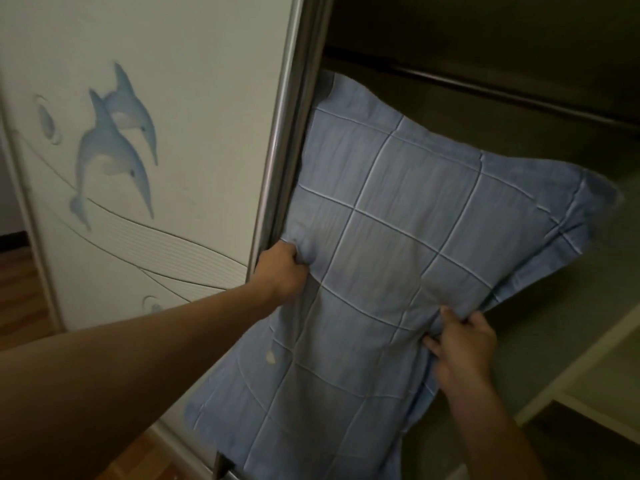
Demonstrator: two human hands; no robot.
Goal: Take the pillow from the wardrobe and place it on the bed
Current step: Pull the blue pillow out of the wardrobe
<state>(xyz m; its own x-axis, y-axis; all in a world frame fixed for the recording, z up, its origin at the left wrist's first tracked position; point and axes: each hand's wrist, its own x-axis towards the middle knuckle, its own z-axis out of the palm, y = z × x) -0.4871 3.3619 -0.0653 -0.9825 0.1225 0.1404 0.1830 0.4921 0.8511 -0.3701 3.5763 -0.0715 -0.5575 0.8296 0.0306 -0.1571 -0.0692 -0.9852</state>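
the left hand (282,270) is closed in a fist on the left edge of the pillow (398,258), bunching the cloth into a small fold just beside the metal door edge (282,133). the left arm runs bare from the lower left corner up to that grip. the right hand (462,348) pinches the pillow's right side lower down, fingers (450,318) curled into the cloth and thumb pressed on the front, with the fabric puckered around them.

the pillow is blue with a grid of thin pale lines and a flat flanged border. it stands tilted, held up between both hands, its upper part inside the open wardrobe (519,81) and its lower corner hanging out past the front, down toward the bottom of the view. a small pale spot shows on its lower left part.

behind it the wardrobe is dark, with a rail (502,93) across the top and a pale shelf (588,368) at the right. to the left is the sliding door (173,98), white, with two blue dolphins (114,140) and curved wave lines. wooden floor (20,289) shows at the far left and bottom.
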